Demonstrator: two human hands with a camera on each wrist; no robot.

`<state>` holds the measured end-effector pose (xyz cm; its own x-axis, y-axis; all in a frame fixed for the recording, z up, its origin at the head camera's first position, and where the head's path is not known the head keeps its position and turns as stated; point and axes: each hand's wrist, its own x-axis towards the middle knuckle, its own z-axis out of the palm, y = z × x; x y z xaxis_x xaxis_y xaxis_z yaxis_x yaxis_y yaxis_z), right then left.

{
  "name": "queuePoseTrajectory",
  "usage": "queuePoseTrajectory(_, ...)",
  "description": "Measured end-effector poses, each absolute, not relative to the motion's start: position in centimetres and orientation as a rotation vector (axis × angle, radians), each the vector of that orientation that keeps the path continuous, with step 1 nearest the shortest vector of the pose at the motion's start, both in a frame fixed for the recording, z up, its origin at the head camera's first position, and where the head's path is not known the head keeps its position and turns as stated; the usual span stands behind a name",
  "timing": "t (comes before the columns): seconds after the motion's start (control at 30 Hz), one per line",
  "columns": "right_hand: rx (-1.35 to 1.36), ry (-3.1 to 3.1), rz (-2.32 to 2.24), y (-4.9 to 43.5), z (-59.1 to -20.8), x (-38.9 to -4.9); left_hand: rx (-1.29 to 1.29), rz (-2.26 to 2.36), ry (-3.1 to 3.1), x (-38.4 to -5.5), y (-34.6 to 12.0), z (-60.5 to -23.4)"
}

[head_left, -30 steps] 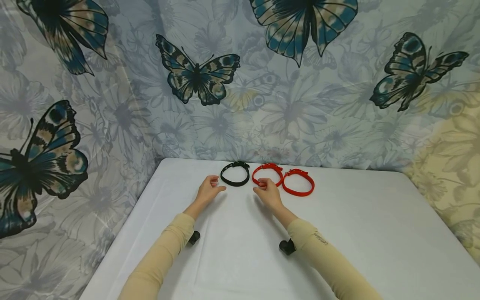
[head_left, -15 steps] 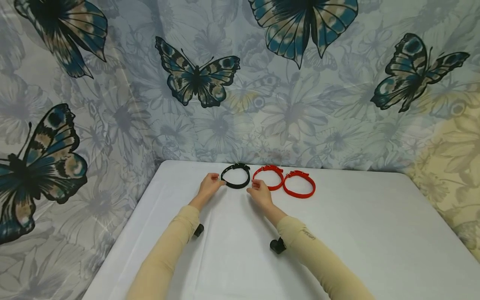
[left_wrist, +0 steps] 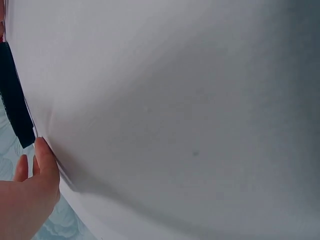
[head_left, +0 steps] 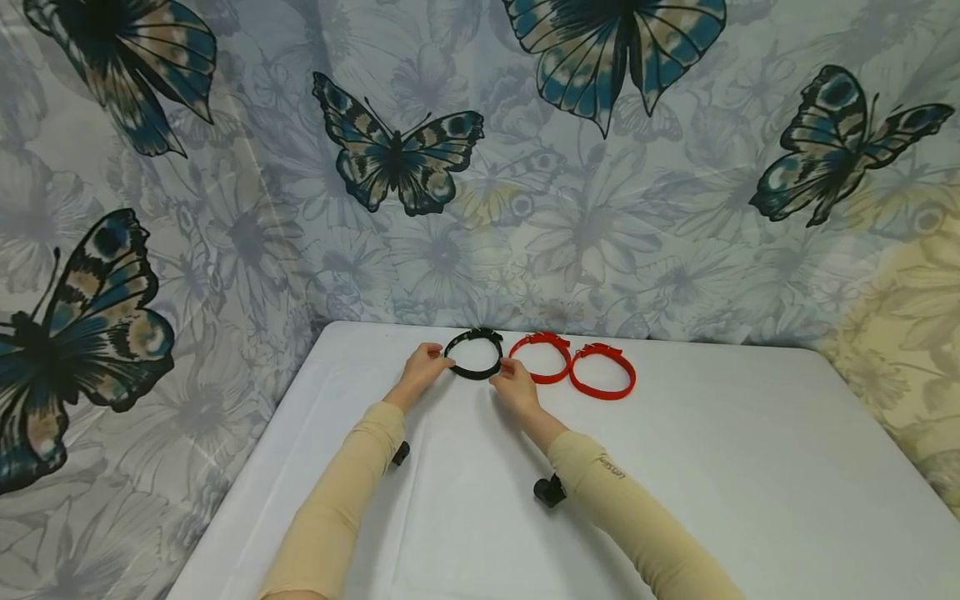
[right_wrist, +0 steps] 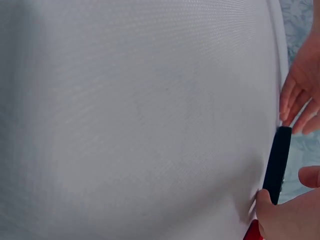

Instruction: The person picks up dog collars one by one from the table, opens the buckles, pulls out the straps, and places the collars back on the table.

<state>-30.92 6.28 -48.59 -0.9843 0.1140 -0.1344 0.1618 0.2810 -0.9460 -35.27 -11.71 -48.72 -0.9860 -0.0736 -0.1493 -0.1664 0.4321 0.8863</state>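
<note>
Sleeves (head_left: 333, 508) of pale yellow-beige lie nearest, coming in from left and right over the white tabletop (head_left: 720, 475), with a small black device (head_left: 550, 492) under the right wrist. Beyond the cuffs, the left hand (head_left: 418, 368) has its thumb at the left side of the black collar (head_left: 472, 375), the other fingers spread away from the thumb. Its partner, the right hand (head_left: 517, 387), is at the collar's right side, thumb touching the band and finger well parted from it. Neither looks clamped down from where I stand.

That black collar sits as a round loop near the far edge, buckle to the far side. Just right of it lies the middle red collar (head_left: 555, 379), then the right red collar (head_left: 602, 394), their rims touching or nearly so; no hand holds either of them.

I'd judge the step in hand to be taking up or adjusting the black loop from both sides. The next move seems to call for thumbs and fingers closing evenly on the band, without nudging the neighbouring red one.

Past the tabletop's straight far edge hangs a grey-blue floral backdrop (head_left: 600, 233), printed with big teal butterflies (head_left: 396, 158) and turning yellowish at the right.
</note>
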Motion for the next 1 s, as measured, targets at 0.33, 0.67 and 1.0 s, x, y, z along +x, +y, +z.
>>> queuePoseTrajectory(0.33,0.285,2.466,-1.826,5.6,-48.4,-30.7,-0.231,1.515,2.577,-35.6,-11.6,-48.4)
queuePoseTrajectory(0.67,0.293,2.457,-1.846,5.5,-48.6,-30.6,-0.237,1.519,2.635,-35.0,-11.0,-48.1)
queuePoseTrajectory(1.0,0.334,2.412,-1.914,5.7,-48.7,-30.8,-0.440,1.903,2.400,-34.4,-11.1,-48.3)
